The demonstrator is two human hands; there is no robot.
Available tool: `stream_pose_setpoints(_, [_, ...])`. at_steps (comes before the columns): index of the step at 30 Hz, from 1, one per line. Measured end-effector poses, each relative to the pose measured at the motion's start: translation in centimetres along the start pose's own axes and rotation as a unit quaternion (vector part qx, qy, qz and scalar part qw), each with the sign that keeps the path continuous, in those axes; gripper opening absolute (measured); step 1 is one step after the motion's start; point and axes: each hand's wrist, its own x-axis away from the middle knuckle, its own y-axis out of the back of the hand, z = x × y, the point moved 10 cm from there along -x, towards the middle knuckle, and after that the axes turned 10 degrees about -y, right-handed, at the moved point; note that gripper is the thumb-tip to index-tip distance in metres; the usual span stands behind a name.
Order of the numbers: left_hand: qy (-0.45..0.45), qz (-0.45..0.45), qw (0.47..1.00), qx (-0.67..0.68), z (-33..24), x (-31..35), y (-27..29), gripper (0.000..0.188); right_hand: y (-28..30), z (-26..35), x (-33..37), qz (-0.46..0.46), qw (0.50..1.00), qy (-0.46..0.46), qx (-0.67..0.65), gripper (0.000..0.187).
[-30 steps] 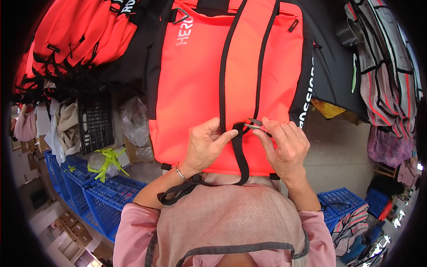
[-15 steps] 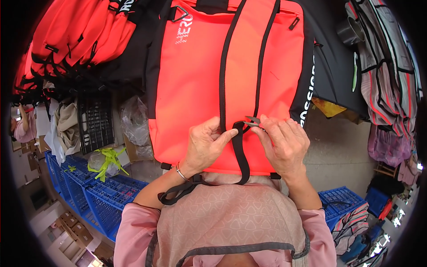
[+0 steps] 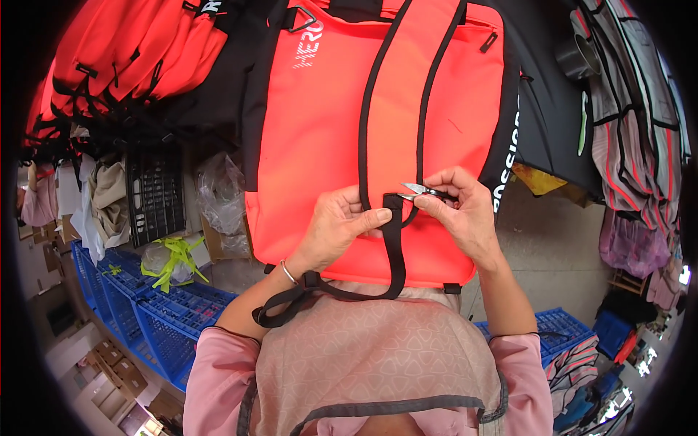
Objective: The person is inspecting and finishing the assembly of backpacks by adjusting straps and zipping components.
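A bright coral backpack (image 3: 313,160) with black sides lies in front of me, its padded shoulder strap (image 3: 396,109) running down the middle. At the strap's lower end my left hand (image 3: 338,225) pinches the black webbing (image 3: 393,247) between thumb and fingers. My right hand (image 3: 465,214) grips small metal thread snips (image 3: 422,190), whose parted blades point left at the top of the webbing. From there the webbing hangs down and loops left across my apron (image 3: 363,349), past a black buckle (image 3: 311,280).
More coral bags (image 3: 138,51) are piled at the far left. Blue plastic crates (image 3: 171,320) stand at the lower left, another blue crate (image 3: 560,330) at the lower right. Grey striped pieces (image 3: 625,123) and a metal cup (image 3: 578,57) are at the far right.
My right hand has turned, and the snips' blades have moved slightly, showing more of the tool. The backpack's top has shifted slightly right. My left hand still pinches the webbing.
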Motion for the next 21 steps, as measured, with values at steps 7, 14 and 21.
stream_pose_setpoints(7, [0.016, -0.018, 1.0, -0.007, 0.6, 0.0, 0.5, 0.028, 1.1, 1.0, 1.2, -0.065, 0.995, 0.018, 0.079, 0.022])
stream_pose_setpoints(14, [-0.005, -0.038, 0.999, -0.006, 0.7, -0.1, 0.5, 0.027, -0.3, 6.6, 3.5, -0.132, 0.91, 0.25, 0.304, 0.028])
stream_pose_setpoints(21, [-0.002, -0.05, 0.999, -0.01, 0.5, 0.1, 0.7, 0.026, -1.1, 7.1, 4.0, -0.139, 0.871, 0.294, 0.368, 0.026])
